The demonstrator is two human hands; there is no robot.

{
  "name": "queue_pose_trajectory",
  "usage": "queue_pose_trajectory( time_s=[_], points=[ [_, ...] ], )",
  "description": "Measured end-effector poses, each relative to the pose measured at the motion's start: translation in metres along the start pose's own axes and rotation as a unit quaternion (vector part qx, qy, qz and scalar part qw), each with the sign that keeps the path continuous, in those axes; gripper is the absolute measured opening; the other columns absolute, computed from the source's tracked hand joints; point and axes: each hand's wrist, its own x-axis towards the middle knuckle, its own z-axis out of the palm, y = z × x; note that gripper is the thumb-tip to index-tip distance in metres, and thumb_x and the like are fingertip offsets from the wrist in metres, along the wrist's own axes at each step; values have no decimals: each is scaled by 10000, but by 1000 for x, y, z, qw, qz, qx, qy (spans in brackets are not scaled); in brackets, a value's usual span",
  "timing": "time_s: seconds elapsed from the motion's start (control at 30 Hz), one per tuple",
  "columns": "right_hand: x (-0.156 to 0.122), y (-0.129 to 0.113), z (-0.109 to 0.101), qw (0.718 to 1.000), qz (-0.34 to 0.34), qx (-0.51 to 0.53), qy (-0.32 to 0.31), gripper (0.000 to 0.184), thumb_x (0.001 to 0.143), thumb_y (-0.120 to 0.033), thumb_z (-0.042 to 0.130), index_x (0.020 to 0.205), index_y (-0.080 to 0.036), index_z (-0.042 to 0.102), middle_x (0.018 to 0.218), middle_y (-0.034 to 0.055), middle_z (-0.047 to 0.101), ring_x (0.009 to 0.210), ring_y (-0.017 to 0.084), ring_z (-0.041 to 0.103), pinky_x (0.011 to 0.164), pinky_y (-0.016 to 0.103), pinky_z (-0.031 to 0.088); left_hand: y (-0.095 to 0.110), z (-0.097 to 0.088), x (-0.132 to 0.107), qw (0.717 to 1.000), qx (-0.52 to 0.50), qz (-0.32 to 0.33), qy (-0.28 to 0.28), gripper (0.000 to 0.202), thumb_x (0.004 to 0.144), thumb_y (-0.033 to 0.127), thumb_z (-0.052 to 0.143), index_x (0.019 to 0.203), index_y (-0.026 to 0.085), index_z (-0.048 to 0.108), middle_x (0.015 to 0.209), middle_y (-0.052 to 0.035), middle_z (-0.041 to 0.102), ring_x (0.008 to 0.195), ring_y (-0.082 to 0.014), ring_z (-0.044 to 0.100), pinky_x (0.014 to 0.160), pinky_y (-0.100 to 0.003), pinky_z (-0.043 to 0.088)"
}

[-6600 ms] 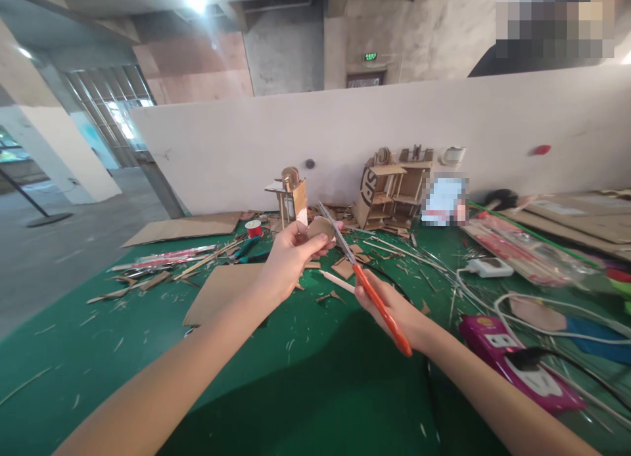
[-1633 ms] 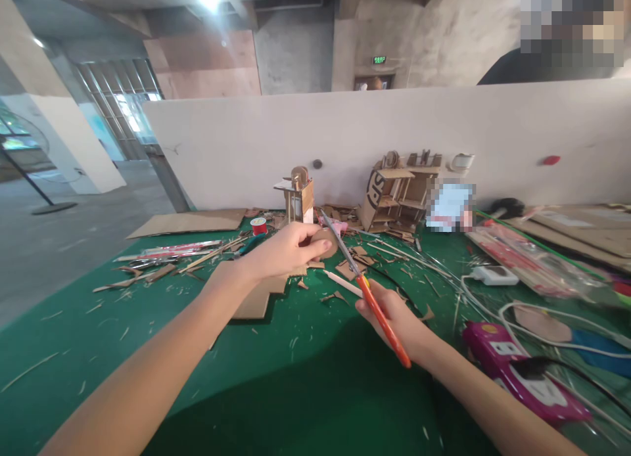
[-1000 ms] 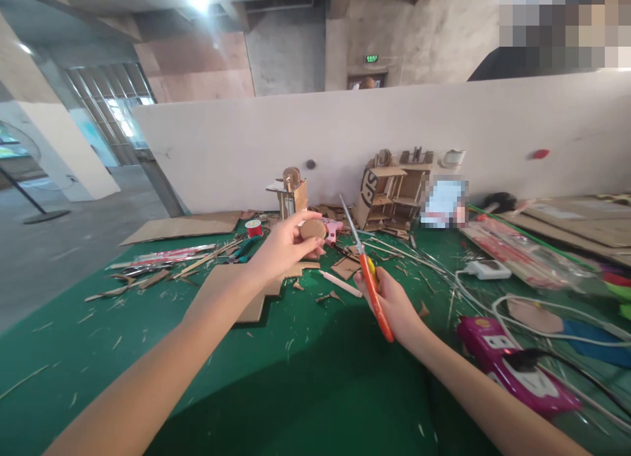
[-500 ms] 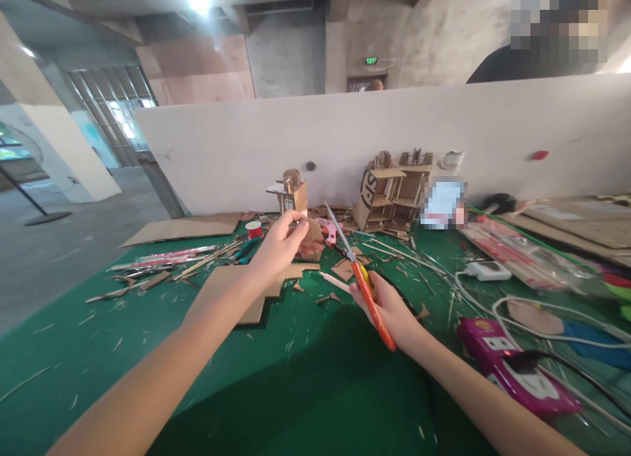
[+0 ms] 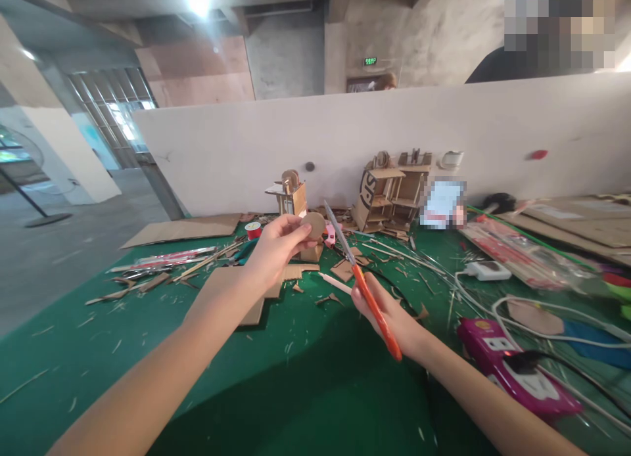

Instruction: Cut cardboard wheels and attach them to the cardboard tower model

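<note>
Head camera: my left hand (image 5: 283, 242) pinches a cardboard disc (image 5: 313, 227) between thumb and fingers, up over the green table (image 5: 296, 390)! My right hand (image 5: 387, 311) wraps the orange-handled scissors (image 5: 361, 279), blades slanting forward, just right of the disc; a pale stick (image 5: 334, 282) lies below.
</note>
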Motion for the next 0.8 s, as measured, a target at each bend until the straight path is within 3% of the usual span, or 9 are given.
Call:
queue_pose_trajectory(
  time_s=[0.33, 0.67, 0.8],
  points=[
    [-2, -3, 0, 999, -4, 11, -31, 305, 899, -528, 463, 837, -243, 373, 757, -35, 416, 643, 135, 414, 585, 272, 433, 3, 2, -3, 999, 12, 29, -20, 252, 727, 298, 756, 862, 151, 601, 775, -7, 670, 699, -115, 647, 615, -236, 535],
    [0, 5, 1, 1000, -4, 20, -16, 321, 896, -546, 480, 857, -237, 403, 782, -33, 434, 678, 137, 439, 619, 266, 436, 0, 0, -3, 999, 18, 20, -45, 223, 738, 273, 732, 778, 153, 548, 747, 18, 631, 667, -92, 624, 673, -261, 557],
    [-1, 3, 1, 1000, 0, 22, -11, 328, 895, -554, 476, 853, -235, 412, 782, -30, 444, 682, 139, 442, 618, 261, 439, -4, -3, -2, 995, 39, 16, -86, 215, 766, 274, 703, 771, 160, 520, 752, 27, 583, 707, -111, 638, 731, -314, 571]
  ],
)
